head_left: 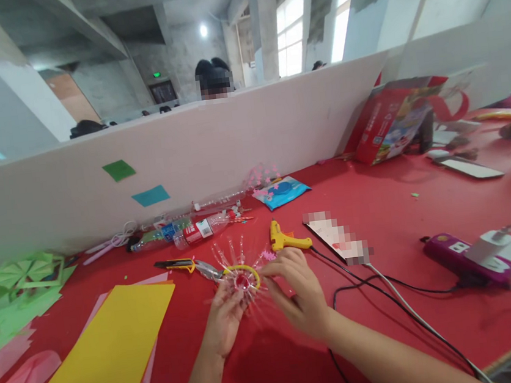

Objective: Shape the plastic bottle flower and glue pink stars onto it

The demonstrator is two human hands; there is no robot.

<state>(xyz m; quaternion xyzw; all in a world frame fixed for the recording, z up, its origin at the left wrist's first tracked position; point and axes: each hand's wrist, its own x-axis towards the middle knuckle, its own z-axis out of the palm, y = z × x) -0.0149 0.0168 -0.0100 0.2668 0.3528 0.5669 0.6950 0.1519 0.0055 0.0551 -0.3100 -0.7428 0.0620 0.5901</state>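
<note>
One head-worn camera looks forward and down over the nearby hands [226,319] [302,292], across the red table [376,196].

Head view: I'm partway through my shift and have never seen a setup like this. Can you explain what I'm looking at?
There is no machine here: these are a person's own bare hands, seen by a camera worn on their head, looking forward and down. It is the only view.

The left hand holds a clear plastic piece with thin strips fanning out. The right hand has its fingers at the strips; whether they pinch one is hard to tell.

On the red table, a yellow glue gun lies just beyond the right hand. Plastic bottles lie near the partition, yellow paper is to the left, and a purple power strip is to the right.
</note>
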